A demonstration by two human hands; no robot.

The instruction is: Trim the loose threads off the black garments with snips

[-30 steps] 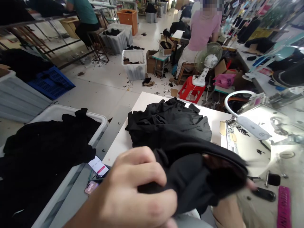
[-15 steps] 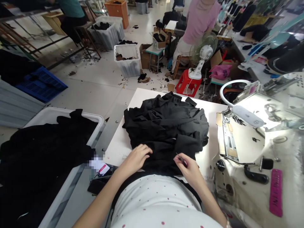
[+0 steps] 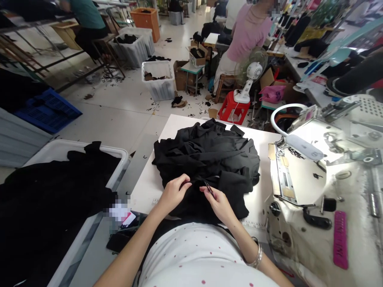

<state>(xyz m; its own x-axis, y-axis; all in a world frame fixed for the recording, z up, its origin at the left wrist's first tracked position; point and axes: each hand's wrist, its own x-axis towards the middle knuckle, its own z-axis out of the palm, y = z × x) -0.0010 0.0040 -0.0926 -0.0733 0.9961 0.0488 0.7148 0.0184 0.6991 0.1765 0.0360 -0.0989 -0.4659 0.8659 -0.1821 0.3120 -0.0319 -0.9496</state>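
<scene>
A heap of black fabric [image 3: 206, 147] lies crumpled on the white tabletop [image 3: 146, 187] in front of me. At the near side of the heap, my left hand [image 3: 175, 195] is closed, thumb and fingertips pinching a raised bit of the black cloth. My right hand [image 3: 220, 203] is closed around small dark thread snips [image 3: 210, 189]. Their pointed tips face up and left, close to the pinched cloth and a short way from my left fingertips. My palm and fingers hide the lower part of the snips.
A sewing machine [image 3: 311, 191] with a white lamp [image 3: 305, 146] stands at right. On my left is a white bin [image 3: 121, 153] of black cloth. Beyond the table are a fan [image 3: 249, 75] on a red stool [image 3: 233, 107], a scrap-filled crate [image 3: 158, 85] and seated co-workers.
My right hand has moved left with the snips, close to my left hand. My left hand has risen slightly and drawn its fingers together on the cloth. The view has shifted slightly.
</scene>
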